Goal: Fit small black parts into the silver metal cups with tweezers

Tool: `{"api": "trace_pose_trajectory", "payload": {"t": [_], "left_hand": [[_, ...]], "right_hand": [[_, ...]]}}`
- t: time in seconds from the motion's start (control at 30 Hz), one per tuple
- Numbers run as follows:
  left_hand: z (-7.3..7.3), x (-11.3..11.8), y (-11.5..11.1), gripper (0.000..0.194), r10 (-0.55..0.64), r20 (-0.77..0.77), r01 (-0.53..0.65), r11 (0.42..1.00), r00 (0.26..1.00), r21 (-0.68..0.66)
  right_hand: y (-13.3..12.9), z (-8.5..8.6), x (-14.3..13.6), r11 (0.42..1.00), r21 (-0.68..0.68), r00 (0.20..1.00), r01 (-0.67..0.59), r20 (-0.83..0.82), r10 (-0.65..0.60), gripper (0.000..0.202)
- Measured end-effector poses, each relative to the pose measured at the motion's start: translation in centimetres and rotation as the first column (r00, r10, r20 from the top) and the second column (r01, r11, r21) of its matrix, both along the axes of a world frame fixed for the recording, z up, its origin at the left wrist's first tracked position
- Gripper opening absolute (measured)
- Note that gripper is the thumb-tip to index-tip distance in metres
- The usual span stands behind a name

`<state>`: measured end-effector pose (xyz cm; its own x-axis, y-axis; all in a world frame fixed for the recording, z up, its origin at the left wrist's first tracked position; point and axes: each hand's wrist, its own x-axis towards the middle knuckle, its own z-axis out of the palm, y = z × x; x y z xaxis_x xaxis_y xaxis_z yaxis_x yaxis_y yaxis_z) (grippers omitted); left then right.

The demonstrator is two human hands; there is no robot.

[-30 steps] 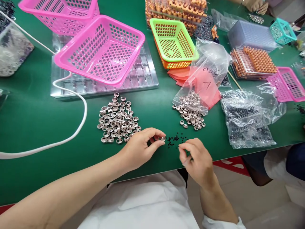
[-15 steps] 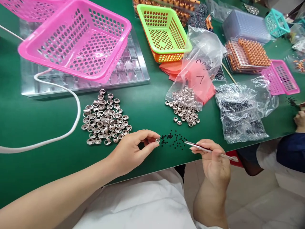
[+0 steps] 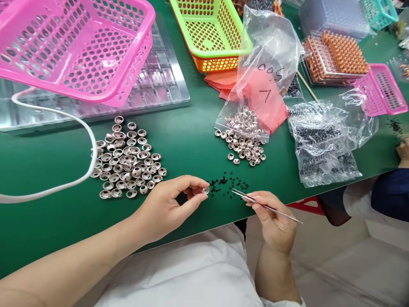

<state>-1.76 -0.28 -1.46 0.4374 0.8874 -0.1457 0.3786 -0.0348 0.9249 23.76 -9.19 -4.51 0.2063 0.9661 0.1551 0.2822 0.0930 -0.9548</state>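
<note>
Between thumb and fingertips, my left hand [image 3: 172, 204] pinches a small silvery metal ring [image 3: 205, 190] just above the green table. My right hand [image 3: 275, 217] holds a pair of tweezers [image 3: 268, 207], their tips pointing left over scattered tiny black pieces [image 3: 223, 181]. Whether the tips grip a piece is too small to tell. Left of my left hand lies a pile of metal rings [image 3: 128, 162] with holes in them. Beyond the black pieces, similar smaller rings [image 3: 246, 147] spill from a clear plastic bag [image 3: 268, 47] with handwriting on it.
A pink basket [image 3: 118, 81] rests on a clear compartment tray [image 3: 172, 76] at the back left, near a white cable [image 3: 86, 123]. A green basket [image 3: 211, 53], red cloth [image 3: 275, 111] and bags of black parts [image 3: 322, 149] stand further right. Another person's hand [image 3: 403, 150] shows at the right edge.
My right hand has moved left with the tweezers, their tips now nearer the ring in my left hand. The tweezers lie at a steeper tilt. The whole view has shifted slightly.
</note>
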Motion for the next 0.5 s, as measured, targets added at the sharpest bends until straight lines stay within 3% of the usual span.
{"api": "trace_pose_trajectory", "payload": {"t": [0.13, 0.5], "left_hand": [[0.1, 0.0, 0.2, 0.014, 0.001, -0.005, -0.001, 1.000, 1.000, -0.006], [-0.1, 0.0, 0.0, 0.014, 0.005, -0.026, -0.005, 1.000, 1.000, 0.005]], "right_hand": [[-0.7, 0.0, -1.2, 0.990, 0.043, 0.984, 0.134, 0.112, -0.138, 0.019], [-0.8, -0.8, -2.3, 0.988, 0.104, 0.970, 0.115, 0.203, -0.134, 0.017]]}}
